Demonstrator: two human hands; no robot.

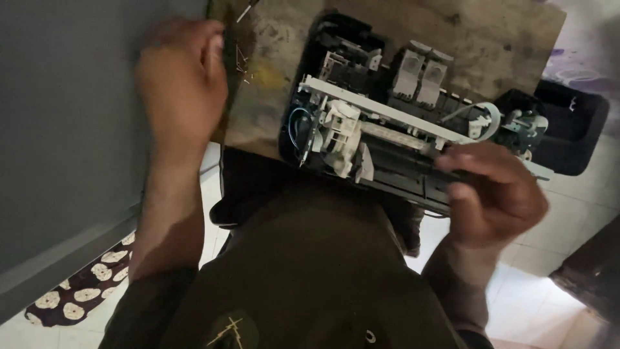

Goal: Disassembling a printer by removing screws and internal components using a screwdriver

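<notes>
The right hand's [494,194] fingers [462,161] curl over the near right edge of a black plastic printer chassis with white and grey inner parts [387,123], gripping it. The chassis lies on a stained brown wooden table [504,39], its cover off. The left hand [181,84], well apart at the table's left edge, closes on a thin dark tool [245,11], possibly a screwdriver; blur hides the grip.
</notes>
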